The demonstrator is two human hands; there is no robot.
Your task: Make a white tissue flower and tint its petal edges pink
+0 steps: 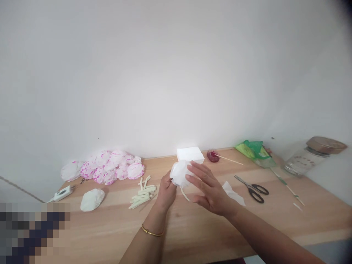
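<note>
My left hand (167,190) is closed around the base of a white tissue-paper flower (179,173), held up over the middle of the table. A thin pale strip (186,195) hangs below it; whether it is joined to the flower I cannot tell. My right hand (210,187) has its fingers spread, the fingertips against or just in front of the flower's right side. Behind the flower lies a stack of white paper (192,154). A loose white sheet (233,193) is partly hidden by my right hand. Left of my left hand is a pile of pale rolled strips (143,194).
Pink-edged paper flowers (110,167) are heaped back left, with a white puff (92,200) and a white plug (63,192) nearer. Rightward are a dark red dish (212,157) with a stick, scissors (255,189), a green bag (254,151), a green-banded stick (288,189) and a tilted-looking glass jar (306,159).
</note>
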